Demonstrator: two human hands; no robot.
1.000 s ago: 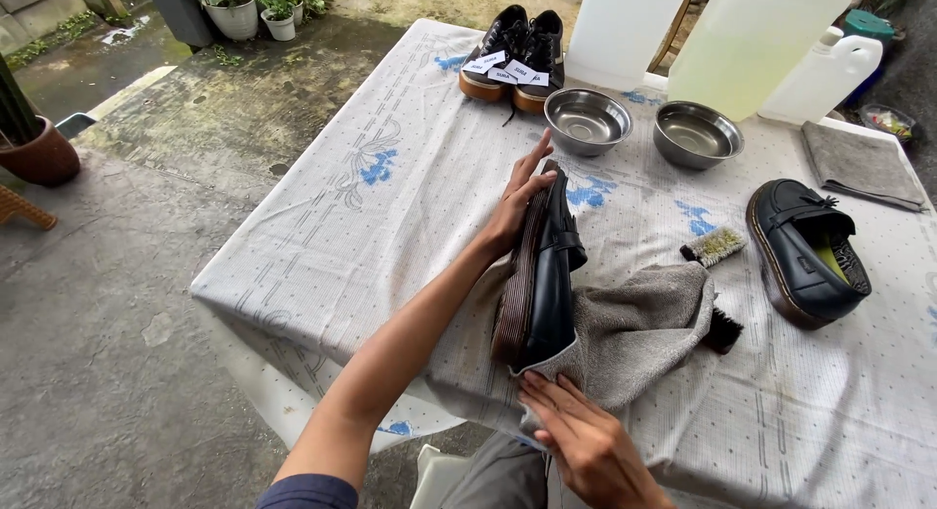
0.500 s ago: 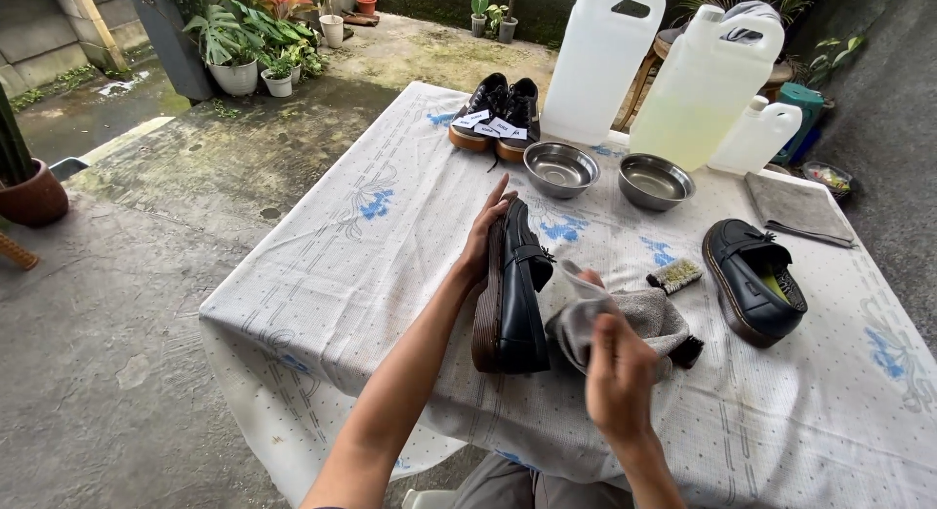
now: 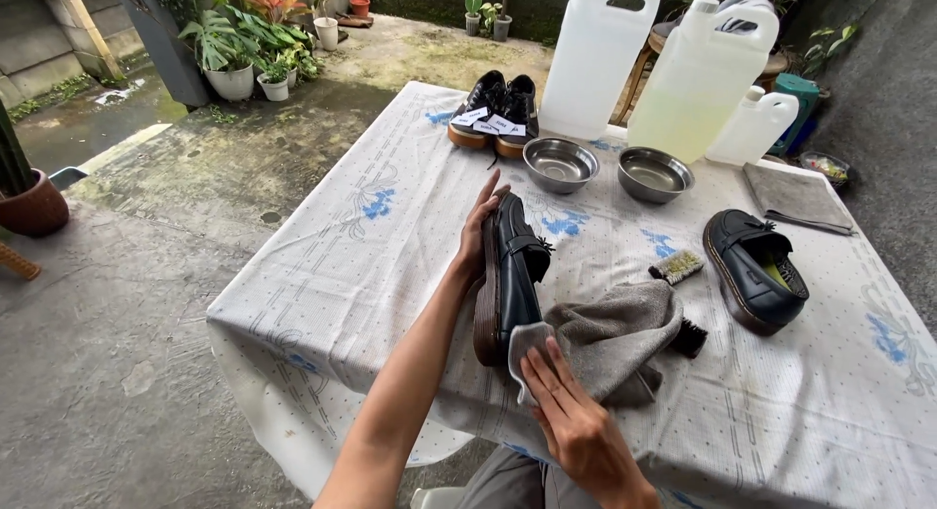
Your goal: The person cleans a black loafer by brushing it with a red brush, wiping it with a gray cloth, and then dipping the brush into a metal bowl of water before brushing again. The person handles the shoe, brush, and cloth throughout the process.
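Worktop (image 3: 371, 275): carrying everything below, standing on the paved ground
Shoe on edge (image 3: 508, 275): standing on its side near the front middle, left hand (image 3: 478, 241) lying against its sole on the left
Cloth (image 3: 610, 338): lying just right of that shoe, one corner wrapping onto its near end, right hand (image 3: 571, 421) pressing on that corner
Brush (image 3: 675, 266): lying behind the cloth, to the right
Second shoe (image 3: 756, 280): sitting right of the brush, well apart from the first
Two bowls (image 3: 560, 163): sitting side by side behind the shoes
Pair of shoes (image 3: 493, 109): sitting left of the bowls, at the far edge
Jugs (image 3: 590, 60): standing behind the bowls
Folded towel (image 3: 795, 197): lying at the far right
Potted plants (image 3: 234, 55): standing on the ground, far left
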